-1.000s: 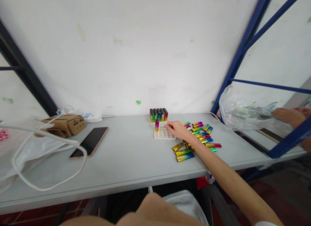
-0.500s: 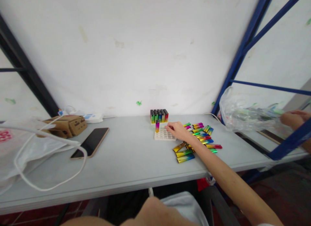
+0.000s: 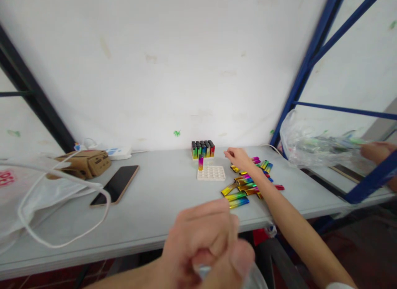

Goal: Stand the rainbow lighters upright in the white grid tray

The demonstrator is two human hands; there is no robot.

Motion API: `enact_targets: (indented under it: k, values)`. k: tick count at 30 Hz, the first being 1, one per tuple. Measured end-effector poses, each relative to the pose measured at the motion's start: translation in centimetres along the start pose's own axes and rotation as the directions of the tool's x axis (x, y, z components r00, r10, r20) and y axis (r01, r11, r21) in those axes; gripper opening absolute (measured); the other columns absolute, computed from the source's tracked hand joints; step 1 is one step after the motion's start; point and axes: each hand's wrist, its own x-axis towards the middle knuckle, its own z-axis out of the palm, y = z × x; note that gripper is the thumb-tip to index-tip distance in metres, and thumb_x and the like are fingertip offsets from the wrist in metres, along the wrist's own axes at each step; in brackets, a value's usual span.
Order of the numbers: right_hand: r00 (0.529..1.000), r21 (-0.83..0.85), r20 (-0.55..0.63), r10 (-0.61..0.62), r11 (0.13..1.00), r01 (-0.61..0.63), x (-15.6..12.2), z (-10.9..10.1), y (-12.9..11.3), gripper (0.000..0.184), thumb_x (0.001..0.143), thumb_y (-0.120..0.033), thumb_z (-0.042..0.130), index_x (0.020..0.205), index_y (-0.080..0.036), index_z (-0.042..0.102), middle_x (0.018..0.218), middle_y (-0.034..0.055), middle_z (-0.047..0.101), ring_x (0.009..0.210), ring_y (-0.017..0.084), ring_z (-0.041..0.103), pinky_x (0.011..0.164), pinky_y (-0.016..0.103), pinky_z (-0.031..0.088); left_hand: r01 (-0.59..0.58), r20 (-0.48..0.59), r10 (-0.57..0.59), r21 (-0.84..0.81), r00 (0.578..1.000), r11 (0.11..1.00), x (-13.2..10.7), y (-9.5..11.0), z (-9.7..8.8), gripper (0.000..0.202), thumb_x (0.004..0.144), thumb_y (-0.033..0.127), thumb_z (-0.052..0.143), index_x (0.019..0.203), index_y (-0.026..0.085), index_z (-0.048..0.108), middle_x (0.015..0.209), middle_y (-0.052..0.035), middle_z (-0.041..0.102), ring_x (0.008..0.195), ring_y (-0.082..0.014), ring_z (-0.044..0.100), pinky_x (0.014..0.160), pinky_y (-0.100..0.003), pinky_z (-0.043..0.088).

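My right hand is over the upper left of a loose pile of shiny multicoloured lighters. Its fingers are curled in a pinch, and anything between them is hidden. Large and close to the camera, my left hand is raised in front of the table edge. Its fingers and thumb are curled together, with nothing visible inside. A white tray with rows of holes lies left of the pile. One purple-and-yellow lighter stands upright in its back left corner. Behind it stands a block of several upright lighters.
A phone, a cardboard box and a white power strip lie on the left. A white cable loops over plastic bags there. Blue metal framing and a clear plastic bag are on the right.
My right hand has moved right, from above the holed tray to the lighter pile. My left hand has risen from the bottom edge into the foreground.
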Motion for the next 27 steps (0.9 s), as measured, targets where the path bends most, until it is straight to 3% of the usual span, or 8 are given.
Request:
enact_targets:
  k: [1, 3, 7, 12, 15, 18, 22, 27]
  values:
    - [0.996, -0.036, -0.019, 0.082, 0.996, -0.083, 0.2, -0.8, 1.3, 0.036, 0.104, -0.034, 0.044, 0.096, -0.014, 0.074, 0.090, 0.0102, 0.077, 0.079, 0.019, 0.067, 0.073, 0.025, 0.043, 0.066, -0.063, -0.068, -0.025, 0.996, 0.997, 0.3, -1.6, 0.5, 0.052, 0.107, 0.037, 0.037, 0.059, 0.022, 0.023, 0.049, 0.0040, 0.027, 0.044, -0.0107, 0.030, 0.045, -0.030, 0.028]
    - [0.970, -0.130, -0.028, 0.242, 0.961, -0.243, 0.5, -2.4, 4.0, 0.037, 0.103, -0.035, 0.044, 0.102, -0.013, 0.075, 0.097, 0.0135, 0.078, 0.089, 0.022, 0.071, 0.080, 0.027, 0.046, 0.179, -0.085, -0.180, -0.018, 0.980, 0.984, 0.6, -5.7, 1.0, 0.056, 0.107, 0.044, 0.034, 0.058, 0.022, 0.017, 0.050, 0.0055, 0.020, 0.043, -0.0088, 0.021, 0.044, -0.029, 0.020]
    - [0.871, -0.280, -0.021, 0.492, 0.833, -0.477, 0.7, -4.5, 8.1, 0.044, 0.103, -0.037, 0.044, 0.119, -0.006, 0.071, 0.113, 0.0236, 0.074, 0.110, 0.031, 0.070, 0.093, 0.035, 0.048, 0.498, -0.190, -0.471, 0.136, 0.862, 0.857, 1.2, -15.1, -0.7, 0.068, 0.099, 0.071, 0.024, 0.051, 0.025, 0.018, 0.047, 0.0060, 0.018, 0.044, -0.0091, 0.019, 0.045, -0.029, 0.015]
    - [0.743, -0.345, 0.062, 0.667, 0.713, -0.611, 0.9, -3.4, 9.7, 0.057, 0.098, -0.050, 0.052, 0.128, -0.003, 0.067, 0.128, 0.0292, 0.066, 0.122, 0.036, 0.064, 0.100, 0.043, 0.049, 0.546, -0.172, -0.530, 0.444, 0.830, 0.711, 2.3, -23.3, -2.7, 0.071, 0.098, 0.072, 0.018, 0.045, 0.025, 0.023, 0.044, 0.0039, 0.025, 0.045, -0.0113, 0.030, 0.051, -0.029, 0.027]
    - [0.726, -0.329, 0.059, 0.686, 0.700, -0.634, 0.6, -2.2, 10.2, 0.059, 0.094, -0.054, 0.059, 0.126, -0.005, 0.070, 0.128, 0.0298, 0.066, 0.120, 0.037, 0.065, 0.097, 0.045, 0.051, 0.458, -0.051, -0.568, 0.652, 0.821, 0.604, 2.7, -25.7, -1.9, 0.069, 0.106, 0.054, 0.021, 0.046, 0.023, 0.041, 0.046, -0.0028, 0.047, 0.053, -0.0156, 0.054, 0.062, -0.029, 0.039]
    - [0.773, -0.321, 0.027, 0.634, 0.737, -0.594, 0.1, -1.5, 11.0, 0.052, 0.090, -0.048, 0.066, 0.117, -0.004, 0.074, 0.118, 0.0297, 0.070, 0.112, 0.036, 0.069, 0.090, 0.040, 0.052, 0.342, 0.064, -0.598, 0.768, 0.799, 0.541, 2.9, -26.9, -0.8, 0.067, 0.108, 0.042, 0.021, 0.061, 0.018, 0.062, 0.061, -0.0123, 0.066, 0.070, -0.0226, 0.070, 0.073, -0.031, 0.046]
    - [0.823, -0.282, -0.019, 0.567, 0.787, -0.549, -0.1, -1.3, 11.9, 0.035, 0.085, -0.038, 0.072, 0.105, -0.009, 0.077, 0.104, 0.0225, 0.075, 0.105, 0.031, 0.070, 0.087, 0.035, 0.051, 0.350, 0.040, -0.604, 0.784, 0.796, 0.513, 2.9, -27.5, -0.2, 0.068, 0.109, 0.035, 0.014, 0.079, 0.012, 0.071, 0.075, -0.0189, 0.073, 0.081, -0.0257, 0.073, 0.077, -0.033, 0.048]
    - [0.864, -0.198, -0.056, 0.501, 0.842, -0.501, 0.6, -1.3, 11.6, 0.034, 0.082, -0.021, 0.072, 0.114, -0.010, 0.072, 0.105, 0.0169, 0.076, 0.102, 0.025, 0.070, 0.087, 0.029, 0.049, 0.328, 0.063, -0.588, 0.780, 0.807, 0.534, 2.3, -27.6, -0.2, 0.061, 0.110, 0.036, 0.017, 0.088, 0.014, 0.070, 0.084, -0.0161, 0.076, 0.088, -0.0236, 0.074, 0.082, -0.030, 0.048]
